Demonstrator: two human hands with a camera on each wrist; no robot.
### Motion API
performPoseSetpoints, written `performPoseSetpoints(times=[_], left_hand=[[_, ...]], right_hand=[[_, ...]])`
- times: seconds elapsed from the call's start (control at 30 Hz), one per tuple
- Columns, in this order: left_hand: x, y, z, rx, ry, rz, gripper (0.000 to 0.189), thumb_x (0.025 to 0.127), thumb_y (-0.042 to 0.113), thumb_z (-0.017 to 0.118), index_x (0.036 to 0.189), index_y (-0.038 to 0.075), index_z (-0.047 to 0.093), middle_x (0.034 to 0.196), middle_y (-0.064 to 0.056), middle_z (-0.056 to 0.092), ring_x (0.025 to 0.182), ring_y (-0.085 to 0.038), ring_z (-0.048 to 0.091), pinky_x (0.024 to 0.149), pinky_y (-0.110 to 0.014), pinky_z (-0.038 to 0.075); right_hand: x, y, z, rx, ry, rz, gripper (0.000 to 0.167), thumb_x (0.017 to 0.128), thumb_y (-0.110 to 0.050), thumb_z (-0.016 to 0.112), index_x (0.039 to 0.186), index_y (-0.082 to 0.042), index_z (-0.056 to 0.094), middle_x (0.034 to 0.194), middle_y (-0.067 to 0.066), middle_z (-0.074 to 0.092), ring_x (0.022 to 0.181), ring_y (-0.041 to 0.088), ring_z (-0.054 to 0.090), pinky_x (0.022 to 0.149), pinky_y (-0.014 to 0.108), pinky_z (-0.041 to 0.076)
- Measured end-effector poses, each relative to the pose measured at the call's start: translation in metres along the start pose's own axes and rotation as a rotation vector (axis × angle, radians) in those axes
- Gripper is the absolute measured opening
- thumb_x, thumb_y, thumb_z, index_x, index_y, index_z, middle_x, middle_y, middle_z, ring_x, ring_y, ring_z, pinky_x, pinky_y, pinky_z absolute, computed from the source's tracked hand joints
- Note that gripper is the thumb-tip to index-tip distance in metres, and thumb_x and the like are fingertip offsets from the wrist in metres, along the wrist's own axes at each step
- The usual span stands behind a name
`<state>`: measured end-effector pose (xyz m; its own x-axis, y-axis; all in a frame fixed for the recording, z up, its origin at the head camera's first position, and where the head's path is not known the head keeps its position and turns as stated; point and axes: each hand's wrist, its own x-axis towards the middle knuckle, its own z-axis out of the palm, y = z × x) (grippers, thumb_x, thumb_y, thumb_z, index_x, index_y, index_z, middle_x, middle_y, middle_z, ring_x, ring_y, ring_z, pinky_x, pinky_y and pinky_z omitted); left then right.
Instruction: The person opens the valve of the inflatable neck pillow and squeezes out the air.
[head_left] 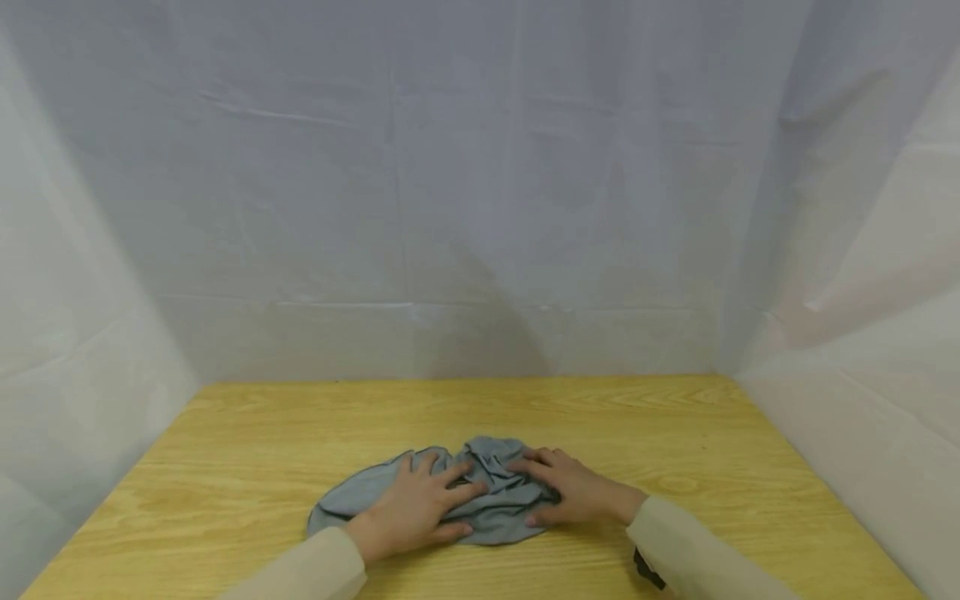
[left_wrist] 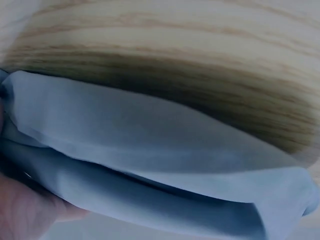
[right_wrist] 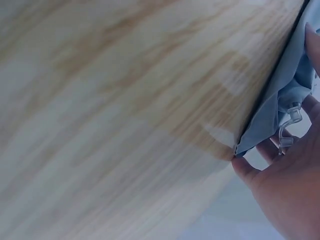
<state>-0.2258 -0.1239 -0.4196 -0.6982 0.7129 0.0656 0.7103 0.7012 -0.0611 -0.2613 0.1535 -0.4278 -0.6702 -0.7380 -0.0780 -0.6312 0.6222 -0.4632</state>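
Observation:
A crumpled grey-blue cloth [head_left: 510,500] lies on the wooden table, bunched in folds on its right and flatter on its left. My left hand [head_left: 416,504] rests on its middle with the fingers spread. At the cloth's right end, my right hand [head_left: 577,492] touches the folds with its fingers apart and slightly bent. The left wrist view shows a long fold of the cloth [left_wrist: 125,125], with part of the left hand [left_wrist: 25,210] beside it. In the right wrist view, the thumb touches a cloth corner, and a small clear plastic piece [right_wrist: 290,125] shows near the fingers.
The wooden tabletop [head_left: 262,433] extends around the cloth. White sheeting hangs behind the table [head_left: 480,208] and along its left and right sides. A dark object [head_left: 647,568] shows under the right sleeve.

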Motion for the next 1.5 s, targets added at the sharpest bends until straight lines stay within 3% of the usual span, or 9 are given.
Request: performPoseSetpoints(times=[0.23, 0.4, 0.63, 0.77, 1.03, 1.23, 1.5], left_hand=[[0.000, 0.004, 0.000, -0.006, 0.007, -0.014, 0.052, 0.088, 0.056, 0.046, 0.135, 0.036, 0.041, 0.139, 0.000, 0.042, 0.120, -0.044, 0.040, 0.084, -0.066, 0.037], [0.003, 0.006, -0.001, -0.061, 0.003, -0.040, 0.057, 0.085, 0.063, 0.043, 0.134, 0.034, 0.042, 0.140, -0.004, 0.040, 0.122, -0.046, 0.037, 0.085, -0.067, 0.035], [0.009, 0.006, 0.003, -0.034, 0.030, -0.044, 0.072, 0.080, 0.072, 0.040, 0.141, 0.034, 0.032, 0.150, -0.010, 0.024, 0.128, -0.051, 0.026, 0.087, -0.066, 0.035], [0.012, 0.005, 0.001, -0.066, -0.028, -0.074, 0.084, 0.078, 0.073, 0.043, 0.146, 0.029, 0.023, 0.153, -0.007, 0.015, 0.130, -0.051, 0.022, 0.088, -0.066, 0.034], [0.024, 0.000, -0.008, -0.194, -0.166, -0.156, 0.095, 0.068, 0.074, 0.056, 0.145, 0.027, 0.026, 0.150, -0.006, 0.024, 0.131, -0.047, 0.025, 0.089, -0.069, 0.031], [0.026, -0.001, -0.005, -0.174, -0.170, -0.151, 0.093, 0.068, 0.076, 0.054, 0.144, 0.027, 0.029, 0.149, -0.005, 0.026, 0.133, -0.041, 0.026, 0.089, -0.068, 0.032], [0.028, -0.003, -0.003, -0.164, -0.193, -0.132, 0.092, 0.069, 0.077, 0.052, 0.142, 0.023, 0.033, 0.154, -0.003, 0.015, 0.136, -0.040, 0.022, 0.092, -0.066, 0.032]], right_hand=[[-0.001, 0.000, 0.002, -0.005, -0.006, 0.026, 0.068, 0.082, -0.053, 0.058, 0.141, -0.026, 0.035, 0.147, 0.010, 0.027, 0.131, 0.034, 0.030, 0.100, 0.057, 0.031], [-0.001, 0.001, 0.003, -0.032, -0.008, 0.033, 0.068, 0.082, -0.055, 0.056, 0.141, -0.029, 0.035, 0.148, 0.009, 0.026, 0.132, 0.035, 0.030, 0.101, 0.057, 0.029], [-0.001, 0.004, 0.005, -0.049, -0.013, 0.040, 0.069, 0.082, -0.058, 0.054, 0.142, -0.032, 0.033, 0.149, 0.008, 0.025, 0.131, 0.034, 0.031, 0.100, 0.057, 0.030], [0.000, 0.003, 0.006, -0.044, -0.015, 0.044, 0.069, 0.082, -0.058, 0.054, 0.142, -0.032, 0.033, 0.149, 0.008, 0.024, 0.132, 0.034, 0.029, 0.102, 0.057, 0.028], [-0.001, 0.003, 0.007, -0.028, -0.002, 0.021, 0.068, 0.083, -0.054, 0.055, 0.142, -0.028, 0.033, 0.150, 0.009, 0.023, 0.133, 0.036, 0.028, 0.102, 0.058, 0.027], [-0.002, 0.001, 0.004, -0.022, -0.001, 0.009, 0.068, 0.084, -0.052, 0.056, 0.142, -0.027, 0.033, 0.149, 0.012, 0.023, 0.132, 0.038, 0.029, 0.100, 0.059, 0.027], [-0.002, 0.000, 0.003, -0.026, -0.007, 0.019, 0.069, 0.083, -0.053, 0.056, 0.142, -0.028, 0.032, 0.149, 0.011, 0.023, 0.132, 0.037, 0.028, 0.101, 0.058, 0.028]])
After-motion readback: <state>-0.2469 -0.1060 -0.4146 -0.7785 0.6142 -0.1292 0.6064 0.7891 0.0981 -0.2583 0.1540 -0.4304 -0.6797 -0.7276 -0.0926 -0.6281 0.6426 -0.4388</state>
